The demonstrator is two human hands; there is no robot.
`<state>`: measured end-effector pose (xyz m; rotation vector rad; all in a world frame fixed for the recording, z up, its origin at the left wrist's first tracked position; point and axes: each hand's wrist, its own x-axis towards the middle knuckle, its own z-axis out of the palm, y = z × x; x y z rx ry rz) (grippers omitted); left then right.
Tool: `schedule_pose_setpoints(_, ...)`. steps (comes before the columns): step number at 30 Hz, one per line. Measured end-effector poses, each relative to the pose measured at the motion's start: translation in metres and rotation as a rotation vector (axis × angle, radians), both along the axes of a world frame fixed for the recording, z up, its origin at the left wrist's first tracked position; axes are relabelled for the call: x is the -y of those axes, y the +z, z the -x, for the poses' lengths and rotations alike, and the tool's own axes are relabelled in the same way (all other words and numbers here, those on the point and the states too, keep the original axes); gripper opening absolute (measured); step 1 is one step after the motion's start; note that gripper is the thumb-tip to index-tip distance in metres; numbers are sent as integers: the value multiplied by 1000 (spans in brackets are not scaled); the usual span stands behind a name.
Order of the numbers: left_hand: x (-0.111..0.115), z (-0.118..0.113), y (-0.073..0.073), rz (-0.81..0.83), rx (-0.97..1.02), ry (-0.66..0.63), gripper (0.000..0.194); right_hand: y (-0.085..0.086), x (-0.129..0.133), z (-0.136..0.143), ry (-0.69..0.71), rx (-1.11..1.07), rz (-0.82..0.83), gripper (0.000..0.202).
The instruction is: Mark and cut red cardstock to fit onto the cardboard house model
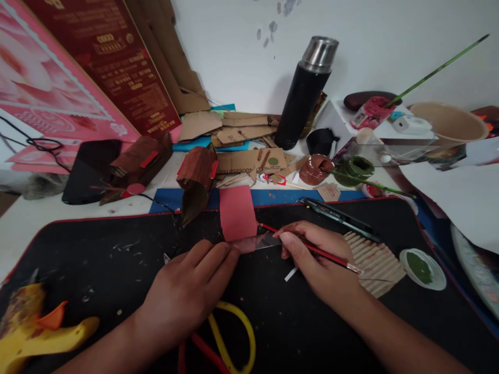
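My left hand [191, 291], its fingers together, presses on the left end of a clear ruler [267, 240]. The ruler lies across the lower edge of a pink-red paper piece [237, 210]. My right hand [315, 254] is closed round a red pencil [327, 254], its tip pointing left at the paper's right edge; the fingers are also by the ruler's right end. Beneath my left hand, yellow-and-red scissor handles [251, 332] lie on the black mat [117, 296]. A small white strip [290, 274] is below the ruler.
A utility knife [343, 219], corrugated cardboard [376, 262] and a dish of green paint [423, 269] lie right. Behind are paint jars [315, 170], a black thermos [304, 93], cardboard scraps [245, 135] and brown paper pieces [197, 176]. A yellow glue gun [42, 332] lies left.
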<state>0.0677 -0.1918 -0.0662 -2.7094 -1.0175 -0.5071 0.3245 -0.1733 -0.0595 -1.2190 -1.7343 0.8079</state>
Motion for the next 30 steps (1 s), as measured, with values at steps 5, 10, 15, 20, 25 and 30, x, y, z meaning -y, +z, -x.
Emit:
schedule_pose_setpoints(5, -1, 2, 0, -10, 20, -5, 29, 1, 1, 0, 21, 29, -2, 24)
schedule_pose_setpoints(10, 0, 3, 1, -11, 46, -9, 29, 3, 0, -1, 29, 34, -8, 20)
schedule_pose_setpoints(15, -1, 2, 2, -10, 61, -9, 27, 4, -1, 0, 29, 39, -18, 21)
schedule_pose_setpoints(20, -3, 2, 2, -2, 60, -9, 31, 4, -1, 1, 26, 37, -1, 22)
schedule_pose_setpoints(25, -2, 1, 2, 2, 59, -9, 29, 5, -2, 1, 41, 40, 18, 23)
schedule_pose_setpoints(30, -3, 2, 1, 13, 65, -7, 28, 4, -2, 1, 45, 33, 11, 22)
